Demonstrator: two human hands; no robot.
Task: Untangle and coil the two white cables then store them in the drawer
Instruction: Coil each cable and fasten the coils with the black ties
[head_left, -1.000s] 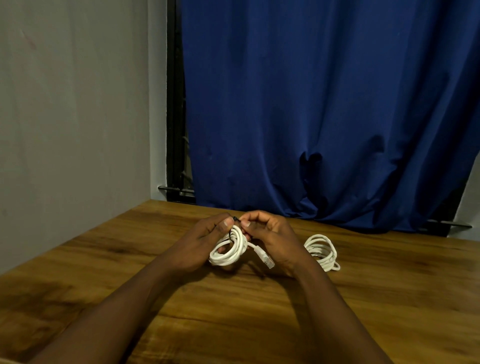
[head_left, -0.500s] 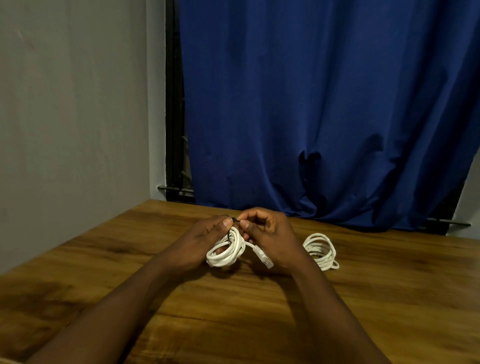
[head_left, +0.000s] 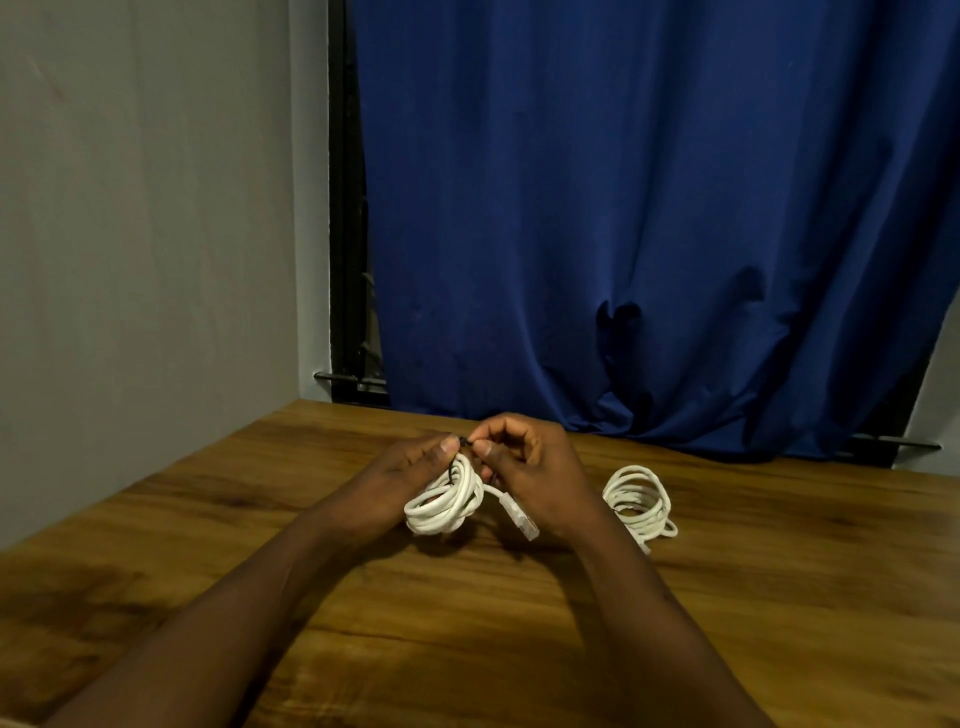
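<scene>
Black tie (head_left: 464, 442) unclear (tiny), forearms cropped

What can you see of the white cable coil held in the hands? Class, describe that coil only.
The held cable coil is a white, smooth, plastic-looking cord wound into several tight loops, standing roughly on edge just above the wooden table. The left hand cups its left side; the right hand pinches a thin dark tie at its top. One end trails rightward, ending in a pale connector hanging free.
</scene>
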